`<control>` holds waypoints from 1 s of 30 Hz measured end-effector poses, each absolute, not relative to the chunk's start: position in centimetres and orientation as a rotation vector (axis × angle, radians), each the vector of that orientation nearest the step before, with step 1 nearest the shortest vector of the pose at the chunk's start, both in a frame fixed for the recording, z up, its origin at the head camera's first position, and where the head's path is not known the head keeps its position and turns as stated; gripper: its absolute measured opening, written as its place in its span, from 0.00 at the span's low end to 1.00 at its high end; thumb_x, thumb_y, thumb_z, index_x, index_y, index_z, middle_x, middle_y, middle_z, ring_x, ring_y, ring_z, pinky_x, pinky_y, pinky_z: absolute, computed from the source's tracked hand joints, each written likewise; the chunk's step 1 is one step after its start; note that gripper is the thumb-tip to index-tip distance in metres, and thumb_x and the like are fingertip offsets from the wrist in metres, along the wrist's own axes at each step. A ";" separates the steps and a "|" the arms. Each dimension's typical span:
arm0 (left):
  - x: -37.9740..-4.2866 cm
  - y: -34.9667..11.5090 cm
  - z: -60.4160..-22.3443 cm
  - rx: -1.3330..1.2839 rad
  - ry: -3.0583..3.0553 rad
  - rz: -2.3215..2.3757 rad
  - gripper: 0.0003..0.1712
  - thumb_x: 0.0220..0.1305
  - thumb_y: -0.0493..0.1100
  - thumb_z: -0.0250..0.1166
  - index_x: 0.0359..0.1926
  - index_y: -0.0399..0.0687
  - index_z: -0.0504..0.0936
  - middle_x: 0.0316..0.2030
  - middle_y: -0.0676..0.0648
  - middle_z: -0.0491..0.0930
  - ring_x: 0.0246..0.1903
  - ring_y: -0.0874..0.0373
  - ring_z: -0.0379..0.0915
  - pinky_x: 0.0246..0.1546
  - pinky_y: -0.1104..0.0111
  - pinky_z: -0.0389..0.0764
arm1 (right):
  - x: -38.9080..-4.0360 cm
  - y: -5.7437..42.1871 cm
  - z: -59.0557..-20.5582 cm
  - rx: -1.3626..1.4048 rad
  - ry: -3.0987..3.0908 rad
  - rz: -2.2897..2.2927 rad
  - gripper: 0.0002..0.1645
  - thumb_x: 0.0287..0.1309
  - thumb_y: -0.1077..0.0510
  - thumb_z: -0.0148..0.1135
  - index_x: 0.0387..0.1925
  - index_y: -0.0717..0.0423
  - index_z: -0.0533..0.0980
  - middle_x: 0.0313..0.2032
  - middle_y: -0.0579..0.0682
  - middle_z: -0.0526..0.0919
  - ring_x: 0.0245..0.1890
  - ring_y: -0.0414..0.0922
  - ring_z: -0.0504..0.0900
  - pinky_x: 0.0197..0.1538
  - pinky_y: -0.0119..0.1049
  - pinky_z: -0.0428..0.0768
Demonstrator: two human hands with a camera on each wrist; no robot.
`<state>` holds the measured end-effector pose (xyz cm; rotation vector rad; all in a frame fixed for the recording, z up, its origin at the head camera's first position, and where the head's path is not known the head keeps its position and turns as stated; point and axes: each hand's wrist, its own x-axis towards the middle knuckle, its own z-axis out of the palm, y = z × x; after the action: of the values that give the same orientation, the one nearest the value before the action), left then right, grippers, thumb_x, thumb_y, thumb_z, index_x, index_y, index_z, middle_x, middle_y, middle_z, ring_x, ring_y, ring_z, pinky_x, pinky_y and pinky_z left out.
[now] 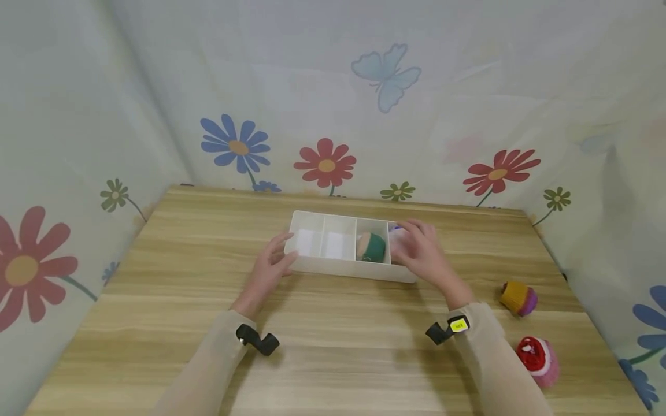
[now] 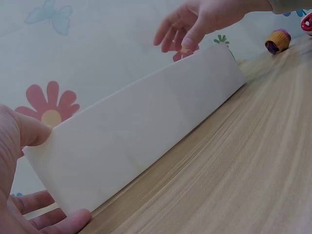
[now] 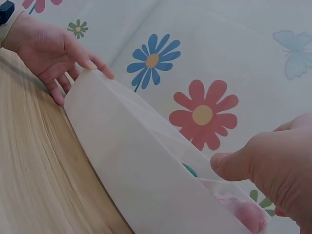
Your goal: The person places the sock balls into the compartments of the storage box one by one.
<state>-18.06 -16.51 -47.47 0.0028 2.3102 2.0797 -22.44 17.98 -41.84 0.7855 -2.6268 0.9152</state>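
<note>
Forearms [image 1: 208, 358] outstretched | left grip [image 1: 270, 261] holds tray [image 1: 333, 267] | right grip [image 1: 422, 249] arched above

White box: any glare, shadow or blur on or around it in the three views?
Head: the white box looks brightest on its two left compartment floors, with soft shadows on the table; left wrist: its long wall shows faint shading, no sharp glare; right wrist: the pink item inside looks soft, detail unclear.
</note>
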 end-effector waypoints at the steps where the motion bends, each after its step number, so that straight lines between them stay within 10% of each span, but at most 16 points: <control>1: -18.2 -16.6 -47.9 0.004 2.318 2.081 0.28 0.65 0.49 0.59 0.65 0.60 0.64 0.64 0.35 0.56 0.58 0.43 0.62 0.44 0.56 0.78 | -22.3 18.1 -41.8 0.789 -2.620 0.913 0.35 0.46 0.61 0.72 0.57 0.61 0.69 0.56 0.61 0.66 0.56 0.58 0.60 0.53 0.56 0.64; 30: -16.9 -15.9 -45.4 -0.006 2.235 2.127 0.29 0.67 0.44 0.57 0.67 0.51 0.61 0.66 0.33 0.52 0.58 0.42 0.59 0.49 0.49 0.73 | -19.5 23.7 -42.8 0.685 -2.621 0.827 0.37 0.44 0.64 0.72 0.57 0.64 0.67 0.55 0.66 0.65 0.56 0.62 0.59 0.54 0.61 0.61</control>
<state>-16.92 -15.90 -45.35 -0.0065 2.2351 2.1268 -19.49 23.75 -42.83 0.6851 -2.6211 0.8273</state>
